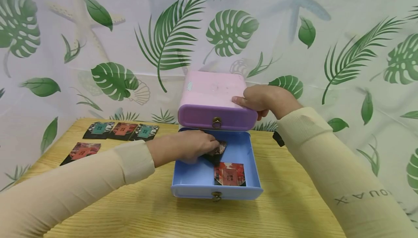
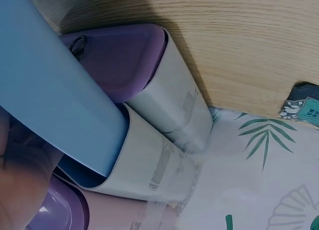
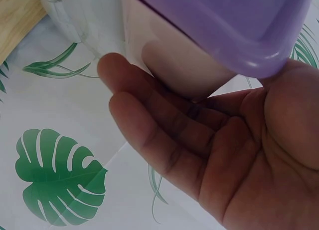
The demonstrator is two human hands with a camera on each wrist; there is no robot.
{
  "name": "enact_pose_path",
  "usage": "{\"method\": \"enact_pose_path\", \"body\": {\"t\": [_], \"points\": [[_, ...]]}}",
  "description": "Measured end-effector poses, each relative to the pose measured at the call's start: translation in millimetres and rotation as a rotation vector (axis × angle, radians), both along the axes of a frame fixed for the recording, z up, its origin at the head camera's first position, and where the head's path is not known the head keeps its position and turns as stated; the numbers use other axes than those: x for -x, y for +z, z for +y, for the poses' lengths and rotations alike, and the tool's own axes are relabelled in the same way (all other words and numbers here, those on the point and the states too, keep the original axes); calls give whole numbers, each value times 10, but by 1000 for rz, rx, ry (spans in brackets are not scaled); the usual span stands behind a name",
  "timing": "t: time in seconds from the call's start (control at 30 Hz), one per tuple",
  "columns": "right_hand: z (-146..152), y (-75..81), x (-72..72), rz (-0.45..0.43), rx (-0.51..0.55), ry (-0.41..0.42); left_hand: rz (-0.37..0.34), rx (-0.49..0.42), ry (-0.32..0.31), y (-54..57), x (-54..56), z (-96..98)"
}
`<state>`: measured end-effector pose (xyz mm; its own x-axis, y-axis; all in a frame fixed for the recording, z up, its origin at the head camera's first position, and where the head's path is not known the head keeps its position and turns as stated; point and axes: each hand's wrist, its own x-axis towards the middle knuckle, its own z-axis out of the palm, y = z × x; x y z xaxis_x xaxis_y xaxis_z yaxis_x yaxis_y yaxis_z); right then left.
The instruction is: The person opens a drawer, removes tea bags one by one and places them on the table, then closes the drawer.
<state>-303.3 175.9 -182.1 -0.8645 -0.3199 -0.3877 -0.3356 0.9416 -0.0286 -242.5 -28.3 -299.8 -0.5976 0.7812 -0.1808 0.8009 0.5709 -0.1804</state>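
Observation:
My left hand (image 1: 196,145) reaches into a pulled-out blue drawer (image 1: 192,174), fingers curled at a dark square packet (image 1: 217,152) and hiding part of it. In front of that packet, a red and black packet (image 1: 230,174) lies flat on the drawer floor. In the left wrist view, the drawer's blue side covers most of the hand (image 2: 25,185). My right hand (image 1: 262,100) grips the right side of the pink drawer box (image 1: 215,85) on top, thumb on its upper face. In the right wrist view, the other fingers (image 3: 149,130) curl along the box's side.
On the table (image 1: 137,209) at left, three packets (image 1: 122,131) stand in a row, with a red packet (image 1: 83,151) nearer. A lower box with a purple front (image 2: 117,60) shows in the left wrist view. A leaf-print cloth (image 1: 274,49) hangs behind. A small black object (image 1: 278,139) sits at right.

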Motion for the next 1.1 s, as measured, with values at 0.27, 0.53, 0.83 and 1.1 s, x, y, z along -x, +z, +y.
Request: {"method": "enact_pose_path", "body": {"t": [0.27, 0.53, 0.83, 1.1], "points": [[-12, -1, -10, -10, 8, 0, 13, -21, -57, -10, -32, -64], [-15, 3, 15, -17, 9, -1, 52, -185, -135, 76, -46, -195], [-11, -6, 21, -29, 27, -14, 89, -343, -169, 250, -218, -444], [3, -4, 19, -31, 35, -17, 278, -463, -265, 409, -367, -683]]}}
